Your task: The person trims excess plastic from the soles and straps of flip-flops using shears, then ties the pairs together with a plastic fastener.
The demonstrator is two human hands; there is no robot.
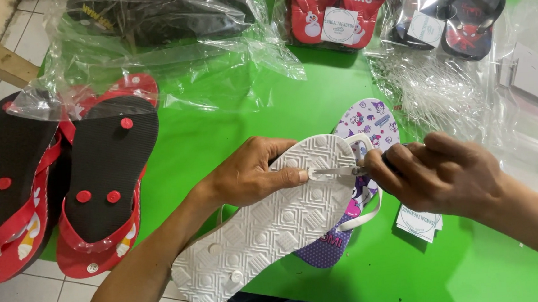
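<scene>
My left hand (255, 173) holds a white flip-flop (267, 226) sole-up over the green table (230, 122), thumb pressing on the sole near the toe plug. My right hand (435, 175) grips a thin metal tool (342, 172) whose tip lies against the white sole by my left thumb. A second flip-flop (367, 123) with a purple cartoon print lies face-up beneath the white one, its white strap (366, 216) looping out on the right.
Red-and-black flip-flops (106, 179) are stacked sole-up at the left table edge. Clear plastic bags (170, 57) with dark sandals lie at the back left; bagged red (335, 10) and dark (447, 19) sandals lie at the back. Loose plastic (446, 90) and paper tags (418, 221) lie right.
</scene>
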